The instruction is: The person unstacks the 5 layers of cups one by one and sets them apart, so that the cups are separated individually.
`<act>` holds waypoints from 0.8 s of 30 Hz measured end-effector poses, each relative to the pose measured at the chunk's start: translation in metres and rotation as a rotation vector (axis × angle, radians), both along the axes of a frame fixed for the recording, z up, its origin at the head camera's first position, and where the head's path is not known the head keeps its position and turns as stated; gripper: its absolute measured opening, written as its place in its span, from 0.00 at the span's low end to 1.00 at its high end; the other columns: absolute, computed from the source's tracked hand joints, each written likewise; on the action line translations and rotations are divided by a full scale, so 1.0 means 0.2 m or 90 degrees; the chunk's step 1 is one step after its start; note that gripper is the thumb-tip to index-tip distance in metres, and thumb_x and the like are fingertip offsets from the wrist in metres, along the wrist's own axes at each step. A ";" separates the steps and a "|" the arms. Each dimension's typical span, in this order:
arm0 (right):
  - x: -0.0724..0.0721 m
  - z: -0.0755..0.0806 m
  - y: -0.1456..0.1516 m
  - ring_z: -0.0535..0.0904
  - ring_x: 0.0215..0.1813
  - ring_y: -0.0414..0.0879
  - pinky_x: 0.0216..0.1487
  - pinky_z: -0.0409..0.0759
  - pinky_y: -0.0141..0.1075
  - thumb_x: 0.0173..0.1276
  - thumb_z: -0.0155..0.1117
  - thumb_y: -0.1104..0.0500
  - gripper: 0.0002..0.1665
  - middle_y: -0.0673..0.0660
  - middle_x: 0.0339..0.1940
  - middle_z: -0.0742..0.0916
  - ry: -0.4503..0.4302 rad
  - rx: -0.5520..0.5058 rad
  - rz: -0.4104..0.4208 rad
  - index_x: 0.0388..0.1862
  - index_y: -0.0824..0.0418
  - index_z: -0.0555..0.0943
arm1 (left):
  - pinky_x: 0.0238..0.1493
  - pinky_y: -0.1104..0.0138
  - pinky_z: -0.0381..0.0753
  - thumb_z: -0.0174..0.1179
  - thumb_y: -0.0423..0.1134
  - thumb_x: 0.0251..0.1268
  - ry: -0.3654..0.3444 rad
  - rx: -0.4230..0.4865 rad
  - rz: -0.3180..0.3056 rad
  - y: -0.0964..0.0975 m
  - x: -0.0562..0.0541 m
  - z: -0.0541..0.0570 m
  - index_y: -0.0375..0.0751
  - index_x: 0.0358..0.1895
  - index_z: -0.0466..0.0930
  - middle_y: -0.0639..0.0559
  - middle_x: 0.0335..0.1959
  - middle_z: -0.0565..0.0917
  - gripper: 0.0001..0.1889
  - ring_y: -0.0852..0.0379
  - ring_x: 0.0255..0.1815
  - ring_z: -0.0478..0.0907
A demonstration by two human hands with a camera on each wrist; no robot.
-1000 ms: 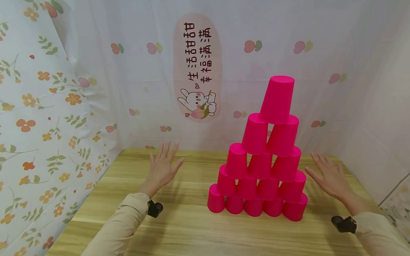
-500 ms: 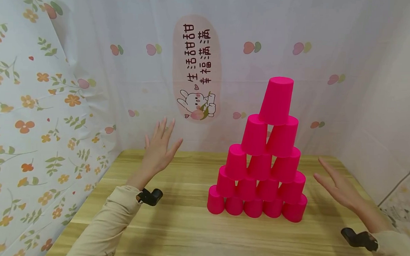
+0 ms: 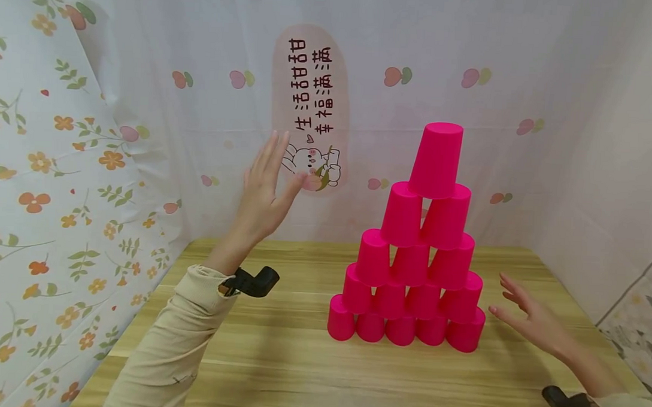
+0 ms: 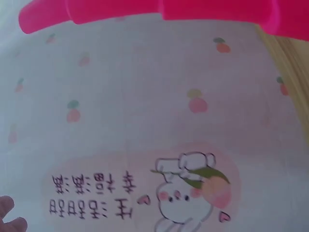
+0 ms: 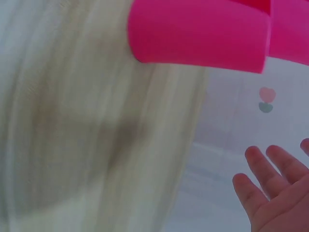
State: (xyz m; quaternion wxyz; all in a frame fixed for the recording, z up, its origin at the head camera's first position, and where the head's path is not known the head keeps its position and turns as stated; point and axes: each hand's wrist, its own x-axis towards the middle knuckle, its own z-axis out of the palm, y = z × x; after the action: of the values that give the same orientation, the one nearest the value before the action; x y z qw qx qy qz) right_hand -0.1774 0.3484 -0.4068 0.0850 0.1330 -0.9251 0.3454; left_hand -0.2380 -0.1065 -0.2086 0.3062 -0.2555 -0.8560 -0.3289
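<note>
Bright pink cups stand upside down in a tapering pyramid, with a single cup (image 3: pixel 437 161) at the peak and several along the base. My left hand (image 3: pixel 264 195) is raised in the air left of the stack, its fingers extended and apart from the cups. To the right, my right hand (image 3: pixel 534 321) hovers low beside the base-row end cup (image 3: pixel 466 331), with a small gap between them and nothing held. In the right wrist view, its spread fingers (image 5: pixel 263 174) are below a pink cup (image 5: pixel 198 34). Only fingertips (image 4: pixel 12 223) of the left hand enter the left wrist view.
The pyramid stands on a wood-grain table (image 3: pixel 298 370). A white printed curtain (image 3: pixel 216 116) with a rabbit drawing hangs behind, and a flowered cloth (image 3: pixel 61 206) hangs on the left. Each wrist wears a black camera mount (image 3: pixel 255 282).
My left hand has risen from near the table to the height of the rabbit drawing. My right hand has moved lower and nearer to me. The cup pyramid stands unchanged.
</note>
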 end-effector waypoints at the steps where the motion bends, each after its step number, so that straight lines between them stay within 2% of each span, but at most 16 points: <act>1: 0.00 -0.01 0.00 0.67 0.57 0.60 0.58 0.63 0.34 0.61 0.59 0.57 0.44 0.72 0.61 0.64 0.001 -0.003 0.001 0.70 0.61 0.46 | 0.64 0.50 0.35 0.43 0.55 0.63 0.004 0.002 -0.009 0.02 0.00 0.02 0.54 0.69 0.44 0.56 0.70 0.44 0.33 0.58 0.69 0.38; 2: 0.01 -0.03 -0.01 0.68 0.56 0.59 0.55 0.64 0.29 0.60 0.60 0.58 0.44 0.72 0.61 0.65 0.004 -0.006 0.003 0.69 0.62 0.48 | 0.64 0.52 0.37 0.44 0.54 0.63 0.010 0.006 -0.020 0.04 0.00 0.04 0.53 0.69 0.45 0.56 0.70 0.45 0.33 0.59 0.69 0.39; 3: 0.01 -0.04 -0.01 0.69 0.55 0.58 0.53 0.66 0.30 0.59 0.61 0.59 0.45 0.72 0.60 0.66 0.008 -0.013 0.010 0.69 0.63 0.48 | 0.65 0.53 0.38 0.45 0.52 0.63 0.017 0.010 -0.032 0.05 0.00 0.06 0.53 0.69 0.46 0.56 0.70 0.46 0.33 0.59 0.69 0.40; 5: 0.02 -0.07 -0.03 0.70 0.55 0.43 0.51 0.69 0.34 0.57 0.63 0.59 0.46 0.68 0.59 0.67 0.009 -0.025 0.013 0.69 0.62 0.49 | 0.65 0.55 0.41 0.47 0.50 0.63 0.023 0.025 -0.058 0.09 0.01 0.09 0.52 0.69 0.48 0.55 0.69 0.48 0.32 0.61 0.68 0.42; 6: 0.02 -0.09 -0.04 0.70 0.55 0.44 0.50 0.70 0.41 0.56 0.63 0.60 0.46 0.68 0.59 0.67 0.010 -0.036 0.016 0.69 0.63 0.49 | 0.65 0.56 0.43 0.48 0.49 0.62 0.027 0.031 -0.068 0.11 0.01 0.11 0.51 0.69 0.49 0.55 0.69 0.50 0.32 0.61 0.68 0.44; 7: 0.02 -0.11 -0.05 0.70 0.55 0.48 0.48 0.72 0.44 0.55 0.64 0.61 0.47 0.68 0.59 0.67 0.009 -0.044 0.018 0.69 0.63 0.49 | 0.64 0.57 0.46 0.49 0.49 0.62 0.029 0.035 -0.077 0.14 0.01 0.12 0.51 0.68 0.51 0.54 0.69 0.51 0.32 0.61 0.68 0.45; 8: 0.02 -0.13 -0.06 0.70 0.55 0.53 0.46 0.71 0.51 0.55 0.64 0.62 0.47 0.69 0.58 0.67 0.008 -0.055 0.022 0.68 0.64 0.49 | 0.64 0.57 0.49 0.50 0.49 0.62 0.031 0.039 -0.087 0.16 0.02 0.13 0.50 0.68 0.52 0.53 0.68 0.53 0.31 0.61 0.67 0.47; 9: 0.03 -0.15 -0.07 0.70 0.55 0.54 0.45 0.71 0.54 0.54 0.65 0.62 0.48 0.69 0.58 0.67 0.006 -0.066 0.021 0.68 0.65 0.49 | 0.64 0.58 0.50 0.50 0.49 0.61 0.031 0.036 -0.093 0.19 0.02 0.14 0.50 0.68 0.53 0.53 0.68 0.54 0.31 0.61 0.67 0.47; 10: 0.03 -0.17 -0.08 0.69 0.55 0.53 0.45 0.72 0.52 0.54 0.65 0.62 0.48 0.69 0.58 0.67 0.001 -0.076 0.019 0.68 0.65 0.48 | 0.63 0.58 0.52 0.51 0.49 0.61 0.029 0.032 -0.098 0.21 0.02 0.15 0.49 0.67 0.54 0.53 0.67 0.55 0.31 0.62 0.67 0.48; 12: 0.04 -0.20 -0.10 0.69 0.52 0.62 0.44 0.75 0.47 0.54 0.65 0.64 0.48 0.73 0.58 0.67 -0.008 -0.100 0.020 0.68 0.68 0.48 | 0.63 0.61 0.54 0.51 0.50 0.61 0.026 0.017 -0.107 0.27 0.03 0.16 0.48 0.67 0.55 0.52 0.66 0.57 0.31 0.63 0.66 0.50; 13: 0.04 -0.22 -0.11 0.71 0.52 0.56 0.44 0.76 0.45 0.54 0.65 0.64 0.48 0.73 0.57 0.67 -0.013 -0.110 0.020 0.67 0.69 0.48 | 0.62 0.62 0.55 0.51 0.50 0.61 0.023 0.008 -0.114 0.30 0.03 0.17 0.48 0.66 0.55 0.52 0.66 0.58 0.31 0.63 0.66 0.51; 14: 0.04 -0.23 -0.11 0.72 0.52 0.50 0.43 0.76 0.47 0.54 0.65 0.64 0.48 0.73 0.57 0.67 -0.017 -0.123 0.022 0.67 0.69 0.48 | 0.62 0.63 0.55 0.51 0.50 0.60 0.021 0.000 -0.122 0.33 0.04 0.17 0.47 0.66 0.56 0.52 0.65 0.59 0.31 0.63 0.65 0.52; 15: 0.04 -0.25 -0.12 0.73 0.51 0.43 0.42 0.77 0.44 0.53 0.65 0.64 0.48 0.73 0.56 0.68 -0.019 -0.134 0.024 0.67 0.70 0.48 | 0.62 0.64 0.55 0.51 0.50 0.60 0.016 -0.006 -0.131 0.36 0.04 0.17 0.47 0.66 0.56 0.53 0.65 0.60 0.31 0.64 0.65 0.53; 18: 0.03 -0.29 -0.14 0.69 0.46 0.25 0.40 0.78 0.35 0.52 0.66 0.66 0.47 0.61 0.55 0.71 -0.030 -0.176 0.038 0.65 0.71 0.50 | 0.59 0.66 0.59 0.52 0.52 0.59 -0.007 -0.011 -0.157 0.43 0.05 0.18 0.48 0.65 0.57 0.55 0.63 0.62 0.31 0.66 0.63 0.55; 22: 0.02 -0.32 -0.16 0.71 0.44 0.26 0.38 0.77 0.29 0.50 0.65 0.70 0.43 0.41 0.48 0.72 -0.021 -0.224 0.072 0.62 0.74 0.53 | 0.58 0.68 0.61 0.54 0.51 0.58 -0.049 0.013 -0.194 0.52 0.03 0.20 0.49 0.64 0.60 0.58 0.62 0.63 0.30 0.69 0.61 0.56; 24: 0.01 -0.33 -0.17 0.72 0.44 0.28 0.38 0.76 0.28 0.50 0.65 0.71 0.41 0.36 0.46 0.72 -0.006 -0.233 0.080 0.60 0.74 0.55 | 0.57 0.69 0.61 0.54 0.51 0.57 -0.077 0.033 -0.209 0.56 0.02 0.20 0.50 0.63 0.60 0.59 0.61 0.64 0.30 0.69 0.60 0.57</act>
State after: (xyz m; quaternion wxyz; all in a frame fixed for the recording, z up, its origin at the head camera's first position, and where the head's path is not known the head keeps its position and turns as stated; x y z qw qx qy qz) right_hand -0.1749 0.3147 -0.4725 0.0813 0.1712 -0.8372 0.5130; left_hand -0.2345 0.0062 -0.1680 0.2027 -0.3640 -0.8108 -0.4111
